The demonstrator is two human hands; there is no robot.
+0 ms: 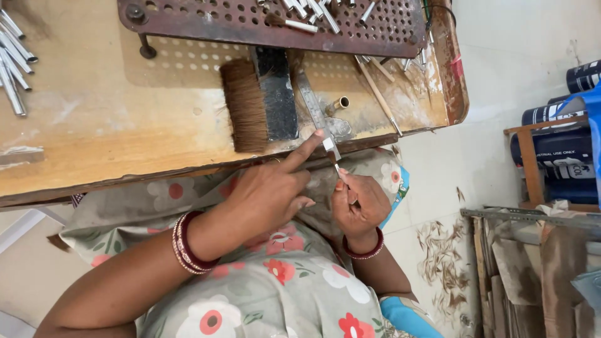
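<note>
A flat metal file lies slanted across the wooden workbench, its near end sticking out over the front edge. My left hand reaches in from the lower left. Its index finger is stretched out and presses on the file's near end, while the other fingers are curled. Just below the bench edge, my right hand pinches the file's thin tip in its fingertips. Both wrists wear red bangles. My lap in a floral dress lies under both hands.
A flat brown-bristled brush lies left of the file. A rusty perforated plate with several small metal tubes stands behind it. More tubes lie far left. A brass ferrule and wooden stick sit right. Dark cans fill a shelf.
</note>
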